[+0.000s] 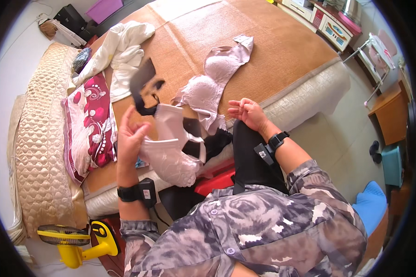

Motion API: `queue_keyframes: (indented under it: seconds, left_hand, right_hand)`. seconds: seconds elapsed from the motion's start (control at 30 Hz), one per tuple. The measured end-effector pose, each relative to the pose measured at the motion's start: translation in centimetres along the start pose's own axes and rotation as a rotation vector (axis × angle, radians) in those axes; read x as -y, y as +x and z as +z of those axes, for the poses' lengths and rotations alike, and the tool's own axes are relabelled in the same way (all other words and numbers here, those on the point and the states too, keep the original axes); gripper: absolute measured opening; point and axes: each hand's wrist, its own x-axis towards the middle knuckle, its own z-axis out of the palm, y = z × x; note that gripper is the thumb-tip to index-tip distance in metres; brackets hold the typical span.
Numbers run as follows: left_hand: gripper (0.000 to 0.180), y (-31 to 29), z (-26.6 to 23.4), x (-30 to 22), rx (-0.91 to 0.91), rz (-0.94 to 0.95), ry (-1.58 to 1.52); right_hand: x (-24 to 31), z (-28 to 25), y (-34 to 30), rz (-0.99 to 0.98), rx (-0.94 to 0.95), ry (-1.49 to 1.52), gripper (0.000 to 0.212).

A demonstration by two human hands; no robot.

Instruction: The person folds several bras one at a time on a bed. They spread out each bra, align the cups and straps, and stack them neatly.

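Note:
My left hand (pixel 133 134) is closed at the edge of a pale pink bra (pixel 171 161), which hangs with its cups over the front of the bed. Just beyond those fingers, a blurred black strap-like garment (pixel 142 83) is in the air or on the mat; whether it joins the held bra I cannot tell. Near my right thigh, my right hand (pixel 247 113) has loosely curled, parted fingers with nothing visible in them. A second light pink lace bra (pixel 201 92) lies spread on the bed in front of it. Black cloth (pixel 218 142) lies at the bed's edge between my hands.
A brown woven mat (pixel 282 41) covers the bed. Left of my hands lie a red and pink floral pillow (pixel 90 120) and a white quilt (pixel 127 48). Low at left is a yellow fan (pixel 78 249). A red seat (pixel 217 181) shows beneath me; a wooden cabinet (pixel 388 113) stands at right.

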Motion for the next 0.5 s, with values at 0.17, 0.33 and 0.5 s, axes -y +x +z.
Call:
queue_keyframes:
  seconds: [0.17, 0.33, 0.5]
  left_hand:
    - [0.040, -1.4, -0.8, 7.4, 0.123, -0.197, 0.100]
    - [0.027, -1.5, -1.4, 17.7, -0.049, -0.207, 0.223]
    - [0.018, -3.8, -0.3, 25.3, -0.205, -0.161, 0.199]
  right_hand:
    - [0.2, -0.3, -0.1, -0.008, -0.023, -0.014, 0.019]
    - [0.6, -0.1, -0.3, 0.010, -0.032, -0.031, 0.017]
    - [0.5, 0.0, -0.5, 0.016, -0.079, -0.060, 0.019]
